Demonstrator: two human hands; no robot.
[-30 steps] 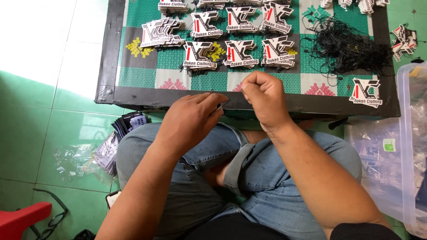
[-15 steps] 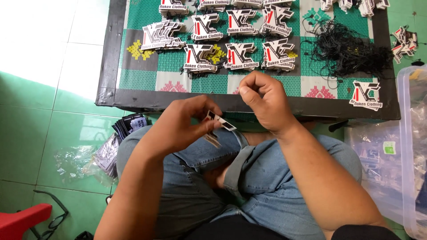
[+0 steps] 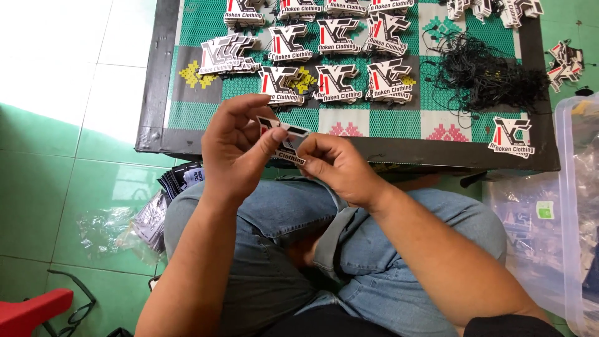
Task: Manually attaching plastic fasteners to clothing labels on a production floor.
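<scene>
Left hand (image 3: 236,145) and right hand (image 3: 334,165), fingers curled, pinch one printed card tag (image 3: 284,137) together above the lap

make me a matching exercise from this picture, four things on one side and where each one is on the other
Things:
1. cut-out tag
2. tangle of black strings
3. clear plastic bin
4. red object

Places:
A. bottom left corner, on the green floor
B. right part of the patterned board
C. between the left hand and right hand
D. right edge of the view

Pairs: 1-C, 2-B, 3-D, 4-A
</scene>
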